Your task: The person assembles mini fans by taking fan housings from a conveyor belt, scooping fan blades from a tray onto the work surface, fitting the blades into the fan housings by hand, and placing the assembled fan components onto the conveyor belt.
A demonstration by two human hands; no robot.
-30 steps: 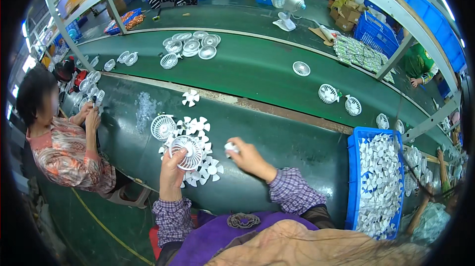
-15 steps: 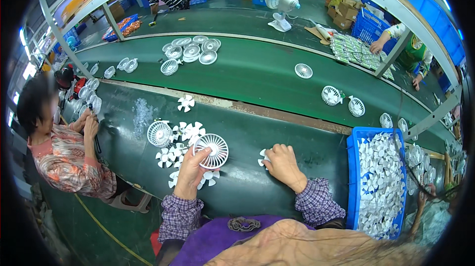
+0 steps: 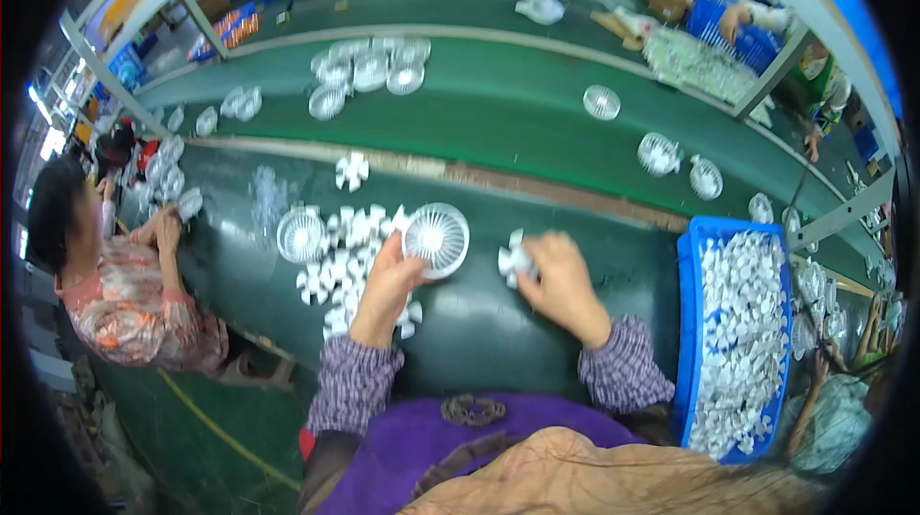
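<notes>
My left hand point(image 3: 388, 275) grips a round white fan grille point(image 3: 436, 239) by its lower rim, lifted just above the green bench point(image 3: 479, 314). My right hand point(image 3: 561, 280) is closed over a white fan blade point(image 3: 513, 261), at 3 o'clock from the grille and near it. A heap of loose white blades point(image 3: 350, 256) lies at 9 o'clock of the grille, a second grille point(image 3: 302, 234) lying flat beyond it. A blue crate of white parts point(image 3: 743, 343) sits far out at 3 o'clock.

Step in hand, as I judge it: pairing blade with grille. Next move calls for bringing the blade's hub to the grille's centre, squarely aligned.
</notes>
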